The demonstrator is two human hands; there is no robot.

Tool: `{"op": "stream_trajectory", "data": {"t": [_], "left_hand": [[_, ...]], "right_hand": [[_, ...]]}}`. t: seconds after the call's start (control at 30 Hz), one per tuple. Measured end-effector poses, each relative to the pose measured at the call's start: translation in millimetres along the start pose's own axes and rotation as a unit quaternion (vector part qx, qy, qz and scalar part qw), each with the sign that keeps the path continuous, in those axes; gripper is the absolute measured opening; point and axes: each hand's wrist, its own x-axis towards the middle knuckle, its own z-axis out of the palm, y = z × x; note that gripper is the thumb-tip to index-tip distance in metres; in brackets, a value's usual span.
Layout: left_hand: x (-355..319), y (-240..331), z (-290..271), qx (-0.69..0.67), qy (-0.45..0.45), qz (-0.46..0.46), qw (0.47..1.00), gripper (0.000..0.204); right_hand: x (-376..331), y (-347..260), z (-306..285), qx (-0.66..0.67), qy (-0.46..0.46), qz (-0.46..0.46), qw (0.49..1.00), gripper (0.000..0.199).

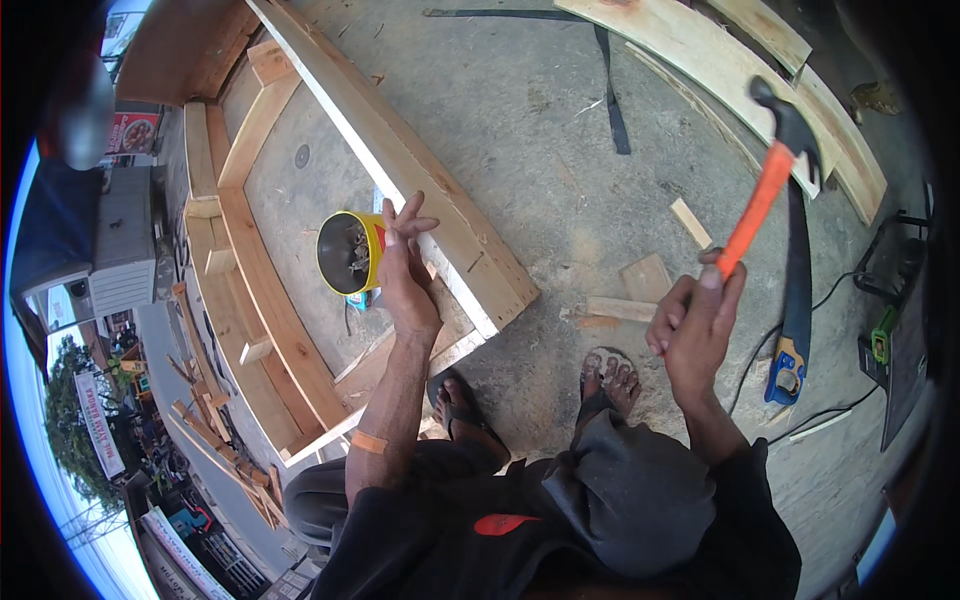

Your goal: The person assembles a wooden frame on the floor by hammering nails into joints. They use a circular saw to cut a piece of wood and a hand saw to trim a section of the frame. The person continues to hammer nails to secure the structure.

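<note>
In my right hand (697, 330) is a claw hammer (755, 215), gripped near the end of its orange handle, its dark head raised up and to the right. My left hand (405, 262) is over the near end of a wooden frame (430, 200), its fingers apart by the white-edged beam. I see nothing held in it, though part of the palm is hidden. Just left of that hand, inside the frame, a yellow can (372, 240) tips toward me with small greyish pieces in it. A small turquoise object (357, 301), partly hidden, lies beside the can.
A handsaw (795, 310) with a blue and yellow handle lies on the concrete at right, near a black cable (760, 365). Offcuts (645, 280) lie ahead of my feet. Long boards (690, 65) and a black strap (612, 95) are at the far side.
</note>
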Motion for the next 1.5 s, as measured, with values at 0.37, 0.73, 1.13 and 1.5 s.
{"op": "stream_trajectory", "data": {"t": [0.37, 0.73, 1.13, 1.5], "left_hand": [[-2, 8, 9, -0.023, 0.029, 0.011, 0.999, 0.065], [3, 11, 12, -0.024, 0.024, 0.016, 0.999, 0.065], [4, 11, 10, 0.009, 0.036, 0.006, 0.999, 0.065], [2, 9, 8, -0.001, 0.056, 0.016, 0.998, 0.063]], "right_hand": [[-17, 3, 9, 0.072, 0.052, 0.128, 0.988, 0.031], [25, -22, 3, 0.199, 0.136, 0.030, 0.970, 0.040], [20, 7, -14, 0.088, 0.016, 0.044, 0.995, 0.037], [-13, 33, 2, 0.023, 0.017, 0.157, 0.987, 0.043]]}}
